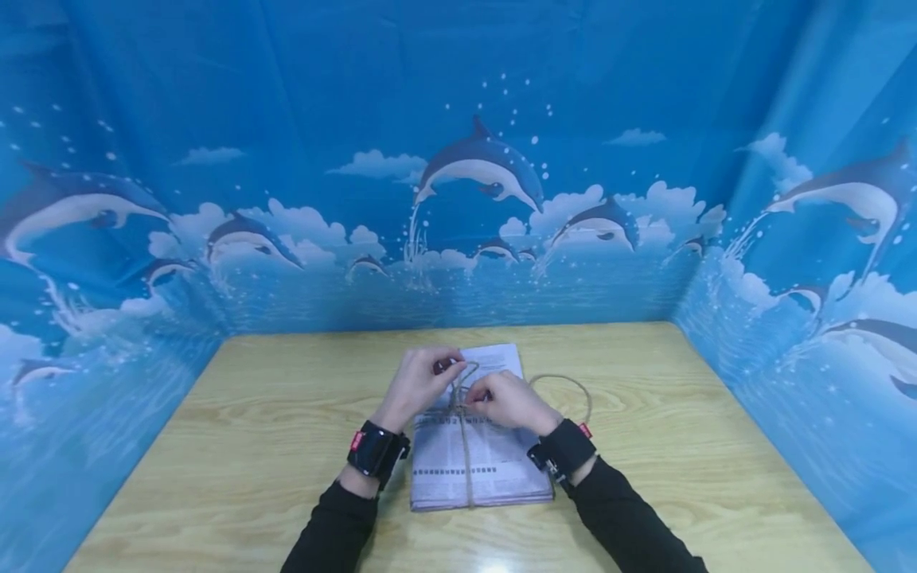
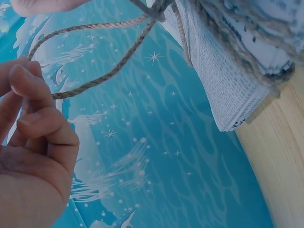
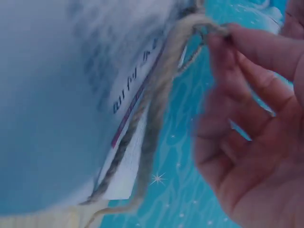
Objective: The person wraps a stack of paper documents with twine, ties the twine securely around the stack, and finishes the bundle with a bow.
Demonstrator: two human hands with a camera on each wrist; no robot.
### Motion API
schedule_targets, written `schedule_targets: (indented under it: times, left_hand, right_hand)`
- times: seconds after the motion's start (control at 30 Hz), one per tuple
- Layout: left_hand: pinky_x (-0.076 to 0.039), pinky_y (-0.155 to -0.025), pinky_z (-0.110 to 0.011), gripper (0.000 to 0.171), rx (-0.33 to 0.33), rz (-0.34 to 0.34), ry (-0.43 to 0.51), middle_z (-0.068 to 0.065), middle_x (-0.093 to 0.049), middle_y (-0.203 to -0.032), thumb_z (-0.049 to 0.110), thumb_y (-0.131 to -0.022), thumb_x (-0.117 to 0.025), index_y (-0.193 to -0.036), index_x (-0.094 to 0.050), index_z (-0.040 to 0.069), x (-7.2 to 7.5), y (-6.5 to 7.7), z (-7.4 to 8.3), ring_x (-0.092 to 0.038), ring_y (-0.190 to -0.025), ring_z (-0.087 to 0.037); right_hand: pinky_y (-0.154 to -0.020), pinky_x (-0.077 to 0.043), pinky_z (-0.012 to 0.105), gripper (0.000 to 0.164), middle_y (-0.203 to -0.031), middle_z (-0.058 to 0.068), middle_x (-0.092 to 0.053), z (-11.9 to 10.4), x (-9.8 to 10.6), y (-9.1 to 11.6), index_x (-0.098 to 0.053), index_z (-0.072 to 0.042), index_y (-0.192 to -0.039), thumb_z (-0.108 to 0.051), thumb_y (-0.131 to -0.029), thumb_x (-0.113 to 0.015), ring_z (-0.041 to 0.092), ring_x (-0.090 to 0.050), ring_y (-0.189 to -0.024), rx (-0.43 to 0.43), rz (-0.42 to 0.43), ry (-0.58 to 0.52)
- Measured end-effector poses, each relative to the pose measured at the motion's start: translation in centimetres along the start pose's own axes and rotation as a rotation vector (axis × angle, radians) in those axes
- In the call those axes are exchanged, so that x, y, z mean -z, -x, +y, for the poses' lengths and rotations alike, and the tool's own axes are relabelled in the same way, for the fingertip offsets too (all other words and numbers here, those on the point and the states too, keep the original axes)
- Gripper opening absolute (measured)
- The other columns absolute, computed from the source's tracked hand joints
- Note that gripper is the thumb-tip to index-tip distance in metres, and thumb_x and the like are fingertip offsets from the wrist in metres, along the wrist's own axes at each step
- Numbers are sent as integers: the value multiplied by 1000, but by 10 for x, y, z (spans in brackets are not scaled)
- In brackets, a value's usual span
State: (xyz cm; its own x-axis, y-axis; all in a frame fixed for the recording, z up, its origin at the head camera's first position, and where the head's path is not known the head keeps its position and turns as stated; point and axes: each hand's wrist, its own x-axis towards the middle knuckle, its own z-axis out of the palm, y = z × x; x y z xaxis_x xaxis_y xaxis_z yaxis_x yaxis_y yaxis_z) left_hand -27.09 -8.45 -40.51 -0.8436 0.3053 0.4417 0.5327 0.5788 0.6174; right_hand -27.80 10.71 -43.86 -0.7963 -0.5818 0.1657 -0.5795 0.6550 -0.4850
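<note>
A stack of folded newspapers (image 1: 437,454) lies on the table, bound lengthwise and across with brown twine (image 1: 467,469). At the crossing near the stack's upper part, my left hand (image 1: 419,383) pinches a loop of the twine. In the left wrist view that loop (image 2: 107,76) runs from the knot to the curled fingers (image 2: 45,126). Just right of the knot, my right hand (image 1: 512,400) pinches twine between thumb and fingertips. The right wrist view shows the pinched twine (image 3: 204,23) beside the printed pages, partly blurred.
A loose length of twine (image 1: 566,379) arcs over the wooden table (image 1: 666,446) to the right of the stack. Blue dolphin-print sheeting (image 1: 344,286) stands along the table's back and sides. Black bands (image 1: 372,452) are strapped round both wrists.
</note>
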Motion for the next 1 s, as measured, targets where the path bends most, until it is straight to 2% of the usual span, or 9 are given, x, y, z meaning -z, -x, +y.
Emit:
schedule_targets:
  times: [0.13, 0.27, 0.33, 0.43, 0.5, 0.63, 0.8, 0.9, 1.0]
  left_hand:
    - [-46, -53, -22, 11, 3, -2, 1, 3, -72, -82, 19, -92, -69, -97, -75, 11, 0, 1, 0, -55, -58, -4]
    - [-46, -53, -23, 13, 2, 5, 21, 1, -72, -82, 18, -93, -68, -98, -75, 9, 1, 0, 1, -55, -57, -5]
    - [-46, -54, -23, 13, 1, 11, 23, 1, -72, -81, 19, -93, -68, -98, -75, 10, 2, 0, 1, -56, -58, -5]
    - [-46, -54, -23, 13, 12, 11, 15, 3, -72, -81, 20, -93, -68, -99, -75, 12, 3, 0, 1, -56, -59, -5]
    - [-45, -53, -23, 12, 21, 3, 7, 6, -70, -79, 21, -93, -68, -99, -75, 14, 4, 1, 1, -55, -58, -5]
    - [-43, -53, -23, 11, 18, -32, 4, 9, -66, -76, 21, -94, -67, -98, -75, 15, 6, 1, 0, -54, -59, -7]
    - [-43, -53, -23, 8, -6, -53, 9, 10, -64, -73, 20, -94, -67, -96, -75, 18, 8, 1, 2, -53, -59, -7]
    - [-42, -53, -23, 9, -10, -61, 17, 9, -63, -71, 20, -93, -67, -96, -75, 16, 9, 1, 2, -52, -58, -7]
    - [-41, -52, -23, 10, -7, -64, 17, 8, -61, -70, 19, -93, -67, -96, -75, 14, 9, 1, 2, -52, -57, -8]
  right_hand:
    - [-65, -48, 24, 11, -76, -6, -68, 4, 1, -2, -72, -12, -90, -5, -87, -64, 5, -57, -67, -22, -17, -86]
    - [-68, -48, 25, 15, -81, -2, -69, 8, 2, -5, -70, -8, -93, -4, -92, -56, 6, -58, -71, -54, -27, -173]
    - [-68, -47, 25, 17, -80, -1, -69, 10, 3, -7, -73, -8, -91, -8, -95, -57, 7, -56, -68, -78, -29, -198]
    - [-64, -45, 24, 16, -77, -2, -71, 13, 3, -8, -77, -10, -85, -15, -94, -64, 6, -55, -64, -121, -38, -209]
    - [-64, -46, 23, 13, -75, -3, -72, 15, 4, -8, -77, -12, -83, -17, -91, -69, 5, -56, -64, -131, -47, -196]
    - [-69, -51, 26, 9, -82, -2, -73, 15, 6, -11, -77, -9, -92, -16, -87, -74, 8, -62, -72, -149, -66, -164]
    - [-82, -53, 33, 18, -94, 5, -74, 13, 3, -18, -74, -5, -106, -12, -90, -69, 16, -67, -85, -172, -130, -132]
    - [-86, -53, 36, 17, -96, 5, -74, 12, 0, -20, -74, -6, -106, -10, -91, -67, 20, -67, -91, -167, -142, -120]
    - [-90, -52, 38, 14, -95, 2, -74, 12, -1, -22, -75, -9, -101, -12, -90, -68, 21, -68, -95, -158, -111, -92]
